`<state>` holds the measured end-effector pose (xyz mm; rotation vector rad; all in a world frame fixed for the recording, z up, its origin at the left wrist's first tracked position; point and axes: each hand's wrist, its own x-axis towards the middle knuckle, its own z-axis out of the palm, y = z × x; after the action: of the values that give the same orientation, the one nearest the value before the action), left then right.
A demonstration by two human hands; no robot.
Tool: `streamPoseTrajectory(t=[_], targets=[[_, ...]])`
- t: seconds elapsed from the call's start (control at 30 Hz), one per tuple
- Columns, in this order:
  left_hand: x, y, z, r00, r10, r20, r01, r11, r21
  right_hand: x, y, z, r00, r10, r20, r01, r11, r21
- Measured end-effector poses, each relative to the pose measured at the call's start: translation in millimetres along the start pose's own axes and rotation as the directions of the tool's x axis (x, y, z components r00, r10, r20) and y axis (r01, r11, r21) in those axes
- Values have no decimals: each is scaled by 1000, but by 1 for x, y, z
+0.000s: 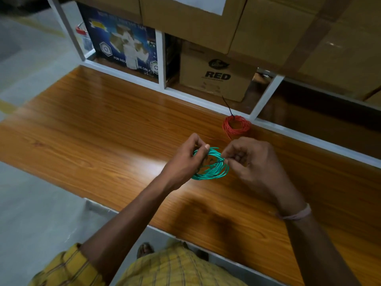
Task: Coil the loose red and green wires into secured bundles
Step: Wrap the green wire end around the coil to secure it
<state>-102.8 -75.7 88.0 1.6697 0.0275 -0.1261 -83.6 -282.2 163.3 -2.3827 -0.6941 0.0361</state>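
A green wire coil (214, 170) hangs just above the wooden table (103, 131), held between both hands. My left hand (185, 159) grips its left side, thumb on top of the loops. My right hand (249, 159) pinches the right side of the coil with curled fingers. A red wire coil (237, 125) lies on the table beyond the hands, near the back edge. A black tie (227, 107) sticks up from its top.
A white shelf frame (161, 58) runs along the table's back edge. It holds a blue printed box (123, 44) and a cardboard box marked RED (216, 77). Large cardboard boxes (288, 27) are stacked above. Grey floor (31, 69) lies to the left.
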Motion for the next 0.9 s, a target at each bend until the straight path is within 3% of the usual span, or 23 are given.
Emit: streamPoseTrajectory(t=[0.17, 0.43, 0.73, 0.9], targets=[[0, 6, -5, 999, 14, 32, -14, 1000, 16, -1, -9, 32, 978, -94, -187, 57, 979, -197], [2, 7, -10, 996, 28, 85, -29, 1000, 6, -15, -11, 61, 899, -293, -324, 142, 897, -418], [-1, 10, -9, 993, 19, 116, -23, 999, 36, -26, -4, 72, 834, -400, -380, 180, 848, -499], [-5, 15, -4, 994, 98, 53, -99, 995, 27, -30, -7, 69, 850, -291, -440, 125, 921, -369]])
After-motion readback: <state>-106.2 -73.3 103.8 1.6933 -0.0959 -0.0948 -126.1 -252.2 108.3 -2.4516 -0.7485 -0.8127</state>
